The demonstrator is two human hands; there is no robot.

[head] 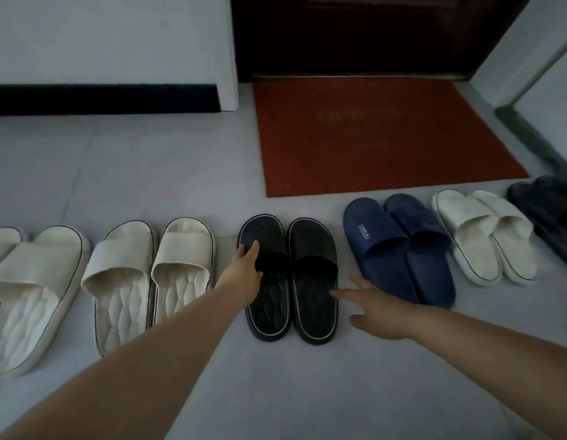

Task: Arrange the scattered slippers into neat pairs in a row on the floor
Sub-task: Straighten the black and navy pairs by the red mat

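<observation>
Row of slippers on a pale grey tiled floor (168, 173), toes pointing toward a dark wooden door (355, 33) and a red rectangular doormat (371, 144) laid before it. At the centre of the row stands a pair of black rubber slide slippers with thin white sole trim: its left slipper (266, 281) and right slipper (313, 281) lie parallel and just beside each other. The left hand (244, 271) rests on the outer edge of the left black slipper, fingers curled over its strap and rim in a light grasp. The right hand (374, 309) hovers just beside the right black slipper, fingers spread and released, index tip at the slipper's outer edge; contact cannot be told. Left of centre sit a cream quilted-sole pair (149, 277) and a second cream pair (31, 296) cut by the frame edge. Right of centre follow a navy blue moulded pair (399, 249), a white pair (485, 236), and a dark pair (548, 211) near the floor's right edge, blurred
</observation>
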